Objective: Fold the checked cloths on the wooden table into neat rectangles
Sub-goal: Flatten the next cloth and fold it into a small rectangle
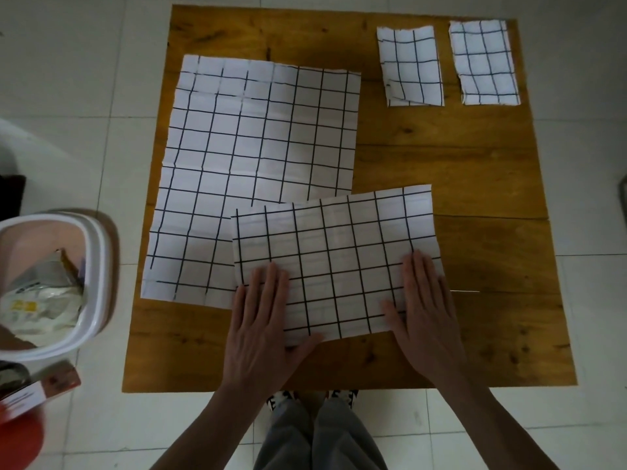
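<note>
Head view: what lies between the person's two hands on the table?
In the head view, only the half-folded checked cloth spans the gap between the left hand and right hand, both pressed flat on it.

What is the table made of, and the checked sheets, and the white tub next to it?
Table: looks like wood, with grain, knots and a slight sheen. Checked sheets: probably thin matt cloth; sharp creases and frayed edges show, though they lie stiff like paper. Tub: likely smooth white plastic.

Left hand (263,325): your palm lies flat, fingers together pointing away from you, thumb out to the right.
Right hand (424,312): likewise flat (thumb out to the left).
Arms: both bare forearms reach forward, converging slightly.
</note>
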